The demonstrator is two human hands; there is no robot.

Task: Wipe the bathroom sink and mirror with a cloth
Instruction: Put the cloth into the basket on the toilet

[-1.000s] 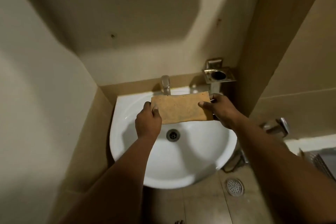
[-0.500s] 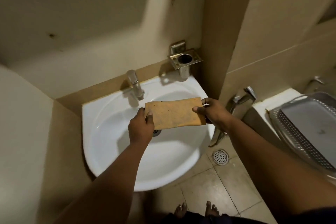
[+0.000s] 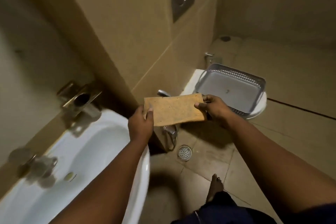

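Filling the lower left, the white sink (image 3: 101, 151) is blurred, with its tap (image 3: 39, 164) at the far rim. To the right, a grey perforated basket (image 3: 234, 85) sits on the white toilet (image 3: 260, 104). Between them, above the tiled floor (image 3: 209, 167), both hands hold the orange cloth (image 3: 174, 111) stretched flat. The left hand (image 3: 140, 125) pinches its left edge with closed fingers, and the right hand (image 3: 212, 108) grips its right edge. A round floor drain (image 3: 184, 152) lies below the cloth.

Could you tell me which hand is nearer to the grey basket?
Right. The right hand overlaps the grey basket's near edge; the left hand is by the sink.
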